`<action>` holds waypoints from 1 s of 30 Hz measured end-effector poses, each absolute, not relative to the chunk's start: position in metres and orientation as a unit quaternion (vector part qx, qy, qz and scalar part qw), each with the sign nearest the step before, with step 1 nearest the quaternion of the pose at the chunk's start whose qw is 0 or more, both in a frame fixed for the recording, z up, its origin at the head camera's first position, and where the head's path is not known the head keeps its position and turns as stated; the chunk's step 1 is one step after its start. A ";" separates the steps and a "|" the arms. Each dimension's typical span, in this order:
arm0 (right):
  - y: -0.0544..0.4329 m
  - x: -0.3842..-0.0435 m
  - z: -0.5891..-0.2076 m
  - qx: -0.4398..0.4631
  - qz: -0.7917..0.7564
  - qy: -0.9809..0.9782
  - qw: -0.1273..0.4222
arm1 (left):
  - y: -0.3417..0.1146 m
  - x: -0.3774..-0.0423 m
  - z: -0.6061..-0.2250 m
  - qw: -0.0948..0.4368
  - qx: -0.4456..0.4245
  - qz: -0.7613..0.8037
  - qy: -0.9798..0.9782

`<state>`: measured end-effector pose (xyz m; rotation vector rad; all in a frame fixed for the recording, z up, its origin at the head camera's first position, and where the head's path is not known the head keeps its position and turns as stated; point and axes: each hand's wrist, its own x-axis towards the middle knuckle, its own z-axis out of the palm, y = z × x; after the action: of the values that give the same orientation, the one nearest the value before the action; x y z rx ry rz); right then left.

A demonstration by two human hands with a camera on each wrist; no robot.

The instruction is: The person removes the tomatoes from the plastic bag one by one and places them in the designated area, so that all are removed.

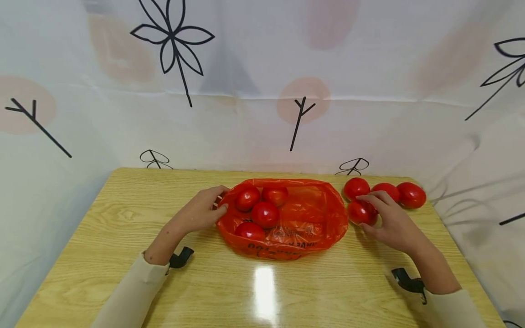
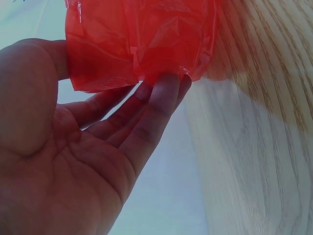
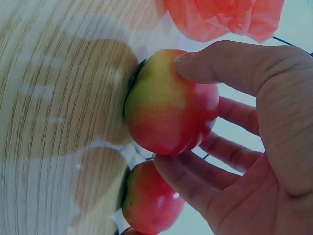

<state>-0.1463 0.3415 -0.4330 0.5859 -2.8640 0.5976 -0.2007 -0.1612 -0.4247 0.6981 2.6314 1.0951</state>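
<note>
An open red plastic bag [image 1: 303,205] lies on the wooden table with several red tomatoes [image 1: 265,214] inside its left half. My left hand [image 1: 202,210] holds the bag's left rim, thumb on one side and fingers on the other; in the left wrist view the hand [image 2: 93,132] has the red film [image 2: 142,44] between thumb and fingers. To the right of the bag, my right hand [image 1: 391,224] grips a tomato [image 1: 361,212]. The right wrist view shows this tomato [image 3: 171,103], yellow-green near its stem, with the thumb and fingers around it.
Behind the right hand sit more tomatoes: one at the left [image 1: 356,188], one partly covered by the hand [image 1: 385,190], and one at the right [image 1: 411,195] near the table's edge. A patterned cloth [image 1: 254,132] hangs behind the wooden table [image 1: 213,287].
</note>
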 end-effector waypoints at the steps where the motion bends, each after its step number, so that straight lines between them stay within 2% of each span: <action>1: 0.341 -0.146 -0.433 0.196 0.199 -0.957 0.081 | -0.161 -0.201 -0.425 0.103 0.238 0.371 0.892; 11: 0.342 -0.145 -0.431 0.196 0.194 -0.958 0.084 | -0.161 -0.201 -0.425 0.103 0.240 0.372 0.891; 20: 0.339 -0.142 -0.421 0.227 0.172 -0.948 0.141 | -0.160 -0.201 -0.426 0.098 0.230 0.377 0.892; 30: 0.325 -0.138 -0.409 0.231 0.186 -0.942 0.158 | -0.157 -0.200 -0.426 0.086 0.190 0.399 0.893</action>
<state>-0.1382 0.3250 -0.4088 0.6615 -2.6924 0.5332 -0.1997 -0.1572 -0.4261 0.5651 2.6622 1.1878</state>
